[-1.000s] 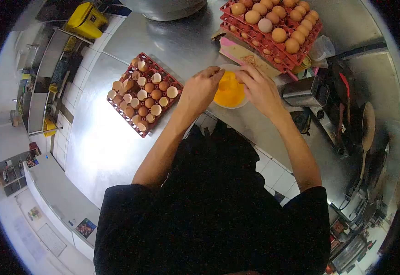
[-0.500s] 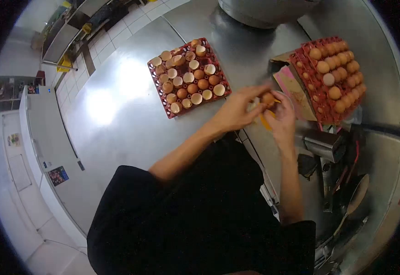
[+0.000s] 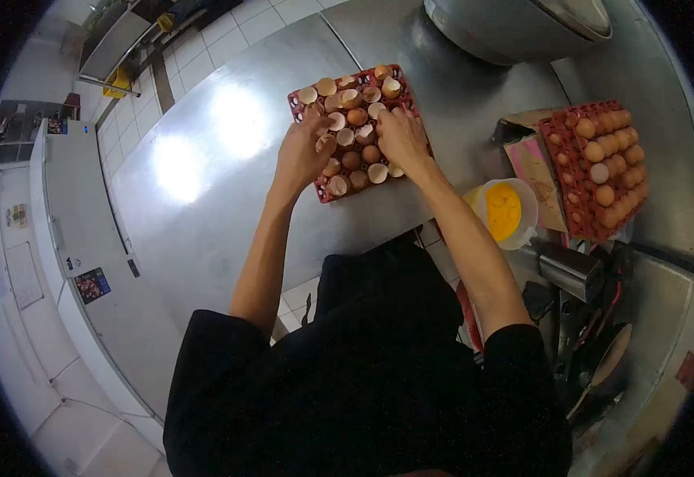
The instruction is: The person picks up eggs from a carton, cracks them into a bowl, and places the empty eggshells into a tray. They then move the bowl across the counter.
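Note:
My left hand (image 3: 305, 151) is over the left side of a red egg tray (image 3: 320, 193), its fingers curled round an eggshell half (image 3: 327, 144). On the tray's right side, my right hand (image 3: 404, 141) is closed, fingertips down among the shells; what it grips is hidden. A jagged, pale broken shell (image 3: 365, 133) lies right beside those fingertips. Empty shell halves and several brown eggs (image 3: 351, 160) sit in the tray's cups. To the right of my right forearm, a translucent plastic container (image 3: 528, 208) holds yellow egg (image 3: 503, 211).
Stacked red trays of eggs (image 3: 597, 171) lean at the right, beside a cardboard box (image 3: 533, 171). A large metal bowl (image 3: 490, 36) stands at the back. Nearer are a metal canister (image 3: 571, 270) and a pan (image 3: 601, 362). The steel table (image 3: 204, 207) has a curved left edge.
Both hands have moved left from above the container, where they held an egg together, to the shell tray. They are now apart, and the yellow egg in the container shows.

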The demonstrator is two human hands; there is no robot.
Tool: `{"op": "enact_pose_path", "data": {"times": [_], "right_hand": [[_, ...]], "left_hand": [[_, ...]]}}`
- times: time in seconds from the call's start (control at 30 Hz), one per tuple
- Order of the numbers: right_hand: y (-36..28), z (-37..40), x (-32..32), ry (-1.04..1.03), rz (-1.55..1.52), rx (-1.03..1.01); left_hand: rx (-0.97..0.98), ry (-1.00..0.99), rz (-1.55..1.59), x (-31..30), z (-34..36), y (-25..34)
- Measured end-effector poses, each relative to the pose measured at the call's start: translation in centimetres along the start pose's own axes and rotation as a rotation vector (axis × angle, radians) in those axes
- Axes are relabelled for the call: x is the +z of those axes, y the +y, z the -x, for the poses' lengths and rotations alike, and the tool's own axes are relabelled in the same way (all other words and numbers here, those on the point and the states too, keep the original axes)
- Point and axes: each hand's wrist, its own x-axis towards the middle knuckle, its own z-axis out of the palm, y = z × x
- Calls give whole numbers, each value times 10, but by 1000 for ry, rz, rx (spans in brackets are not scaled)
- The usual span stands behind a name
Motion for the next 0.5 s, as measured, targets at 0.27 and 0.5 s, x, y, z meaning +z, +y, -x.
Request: {"op": "enact_pose_path", "data": {"times": [0.27, 0.5], "right_hand": [[-4, -15, -8, -115, 161, 55], [-3, 27, -65, 68, -234, 144]], "left_hand": [[219, -186, -496, 43, 0, 0], [228, -451, -806, 55, -12, 25]]}}
